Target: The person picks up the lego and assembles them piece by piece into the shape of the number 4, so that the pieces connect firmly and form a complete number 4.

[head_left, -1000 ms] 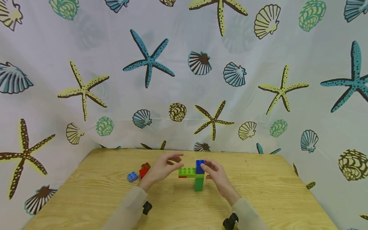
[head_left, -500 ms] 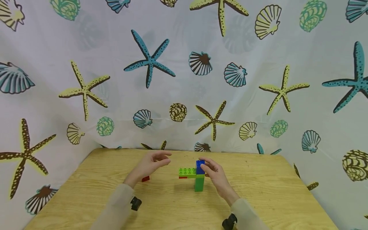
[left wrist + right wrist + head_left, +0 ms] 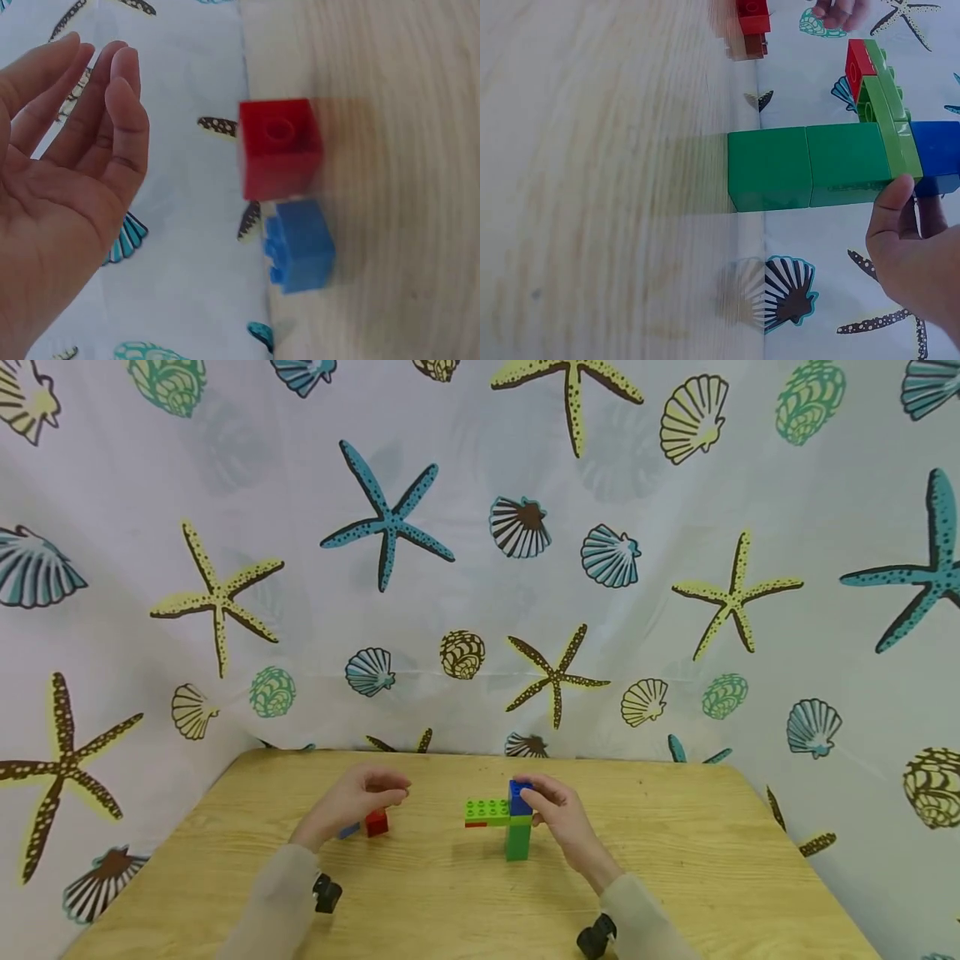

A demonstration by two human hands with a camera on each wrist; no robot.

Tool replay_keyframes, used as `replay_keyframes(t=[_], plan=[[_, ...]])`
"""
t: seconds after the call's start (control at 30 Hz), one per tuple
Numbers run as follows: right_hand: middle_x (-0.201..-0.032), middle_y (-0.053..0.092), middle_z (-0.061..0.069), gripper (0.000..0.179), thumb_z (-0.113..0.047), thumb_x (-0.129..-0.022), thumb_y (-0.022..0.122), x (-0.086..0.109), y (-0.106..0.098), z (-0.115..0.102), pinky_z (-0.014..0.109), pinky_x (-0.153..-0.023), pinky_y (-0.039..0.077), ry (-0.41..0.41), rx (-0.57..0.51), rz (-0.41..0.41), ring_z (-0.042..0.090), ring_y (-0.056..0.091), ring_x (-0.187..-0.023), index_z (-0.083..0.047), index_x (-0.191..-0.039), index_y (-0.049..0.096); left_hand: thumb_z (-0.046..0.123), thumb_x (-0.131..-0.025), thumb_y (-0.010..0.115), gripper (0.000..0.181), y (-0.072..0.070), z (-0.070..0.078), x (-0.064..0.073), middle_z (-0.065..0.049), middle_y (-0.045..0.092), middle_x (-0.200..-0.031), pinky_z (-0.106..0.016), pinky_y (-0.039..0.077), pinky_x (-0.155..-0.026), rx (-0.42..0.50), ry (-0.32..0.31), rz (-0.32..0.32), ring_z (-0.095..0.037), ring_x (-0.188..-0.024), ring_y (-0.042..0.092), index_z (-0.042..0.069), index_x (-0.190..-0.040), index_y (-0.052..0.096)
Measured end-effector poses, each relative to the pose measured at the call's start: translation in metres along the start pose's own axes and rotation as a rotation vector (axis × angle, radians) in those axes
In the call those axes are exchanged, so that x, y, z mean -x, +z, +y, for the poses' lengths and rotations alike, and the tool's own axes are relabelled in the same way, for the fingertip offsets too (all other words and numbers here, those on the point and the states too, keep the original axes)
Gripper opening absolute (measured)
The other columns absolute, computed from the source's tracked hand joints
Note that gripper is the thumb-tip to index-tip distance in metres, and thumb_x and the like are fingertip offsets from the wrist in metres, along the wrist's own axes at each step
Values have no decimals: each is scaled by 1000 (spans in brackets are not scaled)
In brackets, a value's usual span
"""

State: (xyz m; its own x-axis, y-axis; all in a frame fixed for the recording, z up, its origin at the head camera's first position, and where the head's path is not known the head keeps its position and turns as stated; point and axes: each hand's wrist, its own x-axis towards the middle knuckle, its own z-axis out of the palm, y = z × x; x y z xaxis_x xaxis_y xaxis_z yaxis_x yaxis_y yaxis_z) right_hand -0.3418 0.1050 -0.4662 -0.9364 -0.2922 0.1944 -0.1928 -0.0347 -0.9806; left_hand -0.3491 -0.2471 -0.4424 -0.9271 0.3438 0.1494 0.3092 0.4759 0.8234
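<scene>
My right hand [image 3: 558, 814] pinches the upper part of a brick tower, thumb in front at the dark blue brick [image 3: 519, 800] and lime plank. Two green bricks [image 3: 810, 169] stacked upright form its base. The lime green plank [image 3: 486, 811] sticks out leftward, with a red piece [image 3: 859, 64] under its far end. Off to the left, my left hand [image 3: 360, 797] hovers over loose bricks, fingers loosely bent and holding nothing. Below it are a red brick [image 3: 279, 148] and a light blue brick [image 3: 302, 247], partly covered by the hand in the head view.
A brown brick [image 3: 755, 46] lies beside the red one, seen in the right wrist view. The wooden table [image 3: 450, 910] ends at the back against a white cloth [image 3: 420, 602] printed with starfish and shells.
My left hand has moved left, away from the tower to above the loose bricks. The right hand stays at the tower's top, and the tower stands where it was.
</scene>
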Motion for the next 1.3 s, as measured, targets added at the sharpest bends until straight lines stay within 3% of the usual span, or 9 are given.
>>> replay_keyframes(t=[0.33,0.53,0.77,1.03,1.3], plan=[[-113,64,-4,36,-29,-98,60,-1,-1,1,28,-70,50,0,3,6,13,56,-89,-7,-127,64,11,-93,67,28,-10,-36,4,-21,67,-117,-31,55,-82,25,-51,84,-24,-101,65,-1,-118,68],[-114,64,-1,36,-28,-99,60,-3,-1,-2,26,-67,49,-13,-5,14,16,56,-89,-6,-126,64,17,-92,69,36,-15,-42,2,-17,64,-123,-38,52,-87,-98,-97,146,-30,-108,59,2,-124,66],[-115,64,-2,36,-27,-100,58,-2,-2,1,24,-66,49,1,-15,-1,21,56,-92,-5,-128,62,17,-91,70,38,-17,-46,6,-19,61,-129,-54,47,-97,-158,-156,95,-39,-119,52,1,-125,64],[-117,63,1,39,-28,-101,57,-2,-2,2,25,-68,49,11,-4,-12,19,55,-92,-3,-130,60,16,-90,71,40,-16,-49,6,-19,62,-128,-56,44,-101,-185,-188,37,-40,-120,54,-1,-126,64],[-115,63,-3,38,-27,-100,57,-1,-2,1,25,-68,49,19,-13,-8,17,55,-92,-3,-130,61,11,-88,70,39,-17,-45,6,-22,63,-123,-54,47,-97,-187,-198,9,-36,-112,59,-5,-123,64]])
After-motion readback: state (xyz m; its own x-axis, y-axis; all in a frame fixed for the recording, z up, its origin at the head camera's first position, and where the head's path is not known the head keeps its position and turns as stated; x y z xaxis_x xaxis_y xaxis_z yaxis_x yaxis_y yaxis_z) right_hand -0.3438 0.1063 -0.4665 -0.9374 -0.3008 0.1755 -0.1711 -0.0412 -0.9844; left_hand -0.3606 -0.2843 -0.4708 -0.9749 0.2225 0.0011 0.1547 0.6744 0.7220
